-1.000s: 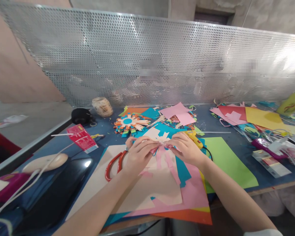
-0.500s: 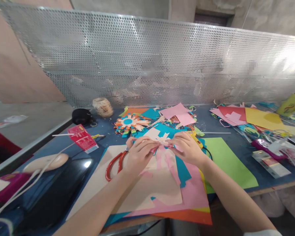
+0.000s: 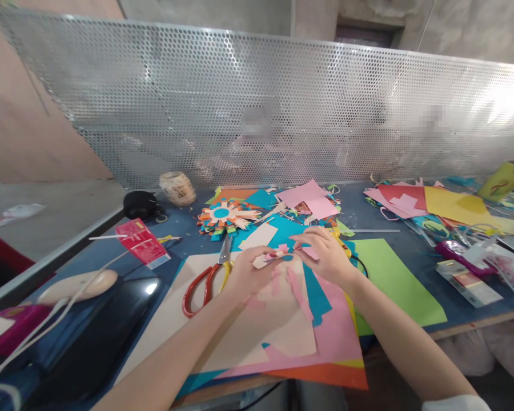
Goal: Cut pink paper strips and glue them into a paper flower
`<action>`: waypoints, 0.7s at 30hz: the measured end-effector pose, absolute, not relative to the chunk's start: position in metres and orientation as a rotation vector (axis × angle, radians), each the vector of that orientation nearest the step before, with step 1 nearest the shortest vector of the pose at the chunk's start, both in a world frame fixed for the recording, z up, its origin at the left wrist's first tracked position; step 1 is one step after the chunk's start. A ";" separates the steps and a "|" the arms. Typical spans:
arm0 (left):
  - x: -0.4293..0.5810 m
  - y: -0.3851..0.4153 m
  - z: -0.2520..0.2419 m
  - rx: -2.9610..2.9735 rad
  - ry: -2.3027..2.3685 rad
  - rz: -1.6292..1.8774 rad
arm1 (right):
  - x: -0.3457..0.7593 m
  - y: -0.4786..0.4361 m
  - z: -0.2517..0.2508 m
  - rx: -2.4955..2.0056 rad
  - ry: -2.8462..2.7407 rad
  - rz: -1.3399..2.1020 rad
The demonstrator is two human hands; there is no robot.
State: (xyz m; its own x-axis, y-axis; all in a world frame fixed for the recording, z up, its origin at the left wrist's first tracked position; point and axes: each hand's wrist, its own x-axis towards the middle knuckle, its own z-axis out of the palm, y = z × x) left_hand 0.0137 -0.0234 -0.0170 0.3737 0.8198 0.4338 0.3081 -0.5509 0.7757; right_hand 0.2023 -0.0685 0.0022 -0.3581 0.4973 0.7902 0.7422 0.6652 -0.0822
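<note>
My left hand (image 3: pixel 251 271) has its fingers closed around a small pink and white cut-paper piece (image 3: pixel 279 252), held just above the cream paper sheet (image 3: pixel 278 331). At the piece's right side is my right hand (image 3: pixel 325 257), its thumb and fingers bent close together at the paper edge. Part of the piece is hidden by the fingers. Scissors with red handles (image 3: pixel 223 258) lie left of my left hand, on the cream sheet. Behind my hands, a white paper scrap (image 3: pixel 261 236) rests on blue paper (image 3: pixel 289 228).
A layered paper flower (image 3: pixel 221 213) and pink sheets (image 3: pixel 310 197) lie at the back. Green paper (image 3: pixel 394 285) is on the right, beside a yellow tool (image 3: pixel 342 246). A black phone-like slab (image 3: pixel 98 337) and a red packet (image 3: pixel 143 242) lie left. A perforated metal screen (image 3: pixel 240 97) stands behind.
My hands have moved slightly apart. My left hand has turned and lowered, so the pink and white paper piece and more of the scissors now show.
</note>
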 end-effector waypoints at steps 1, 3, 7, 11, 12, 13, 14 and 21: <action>0.014 -0.023 -0.017 1.963 0.973 1.097 | 0.202 -0.069 0.002 -0.964 -2.016 -0.329; 0.016 -0.020 -0.020 1.800 0.971 1.060 | 0.201 -0.069 0.002 -0.987 -1.969 -0.225; 0.017 -0.015 -0.026 1.456 0.944 1.008 | 0.202 -0.069 0.001 -1.082 -1.815 0.027; 0.018 -0.017 -0.025 1.255 0.910 0.980 | 0.201 -0.067 0.000 -1.196 -1.690 0.230; 0.019 -0.018 -0.023 1.241 0.897 0.971 | 0.201 -0.067 0.000 -1.212 -1.671 0.273; 0.019 -0.020 -0.022 1.232 0.887 0.956 | 0.200 -0.066 0.000 -1.217 -1.654 0.312; 0.020 -0.021 -0.020 1.226 0.879 0.935 | 0.199 -0.066 0.000 -1.214 -1.640 0.345; 0.021 -0.030 -0.008 1.207 0.884 0.884 | 0.199 -0.063 -0.004 -1.155 -1.668 0.322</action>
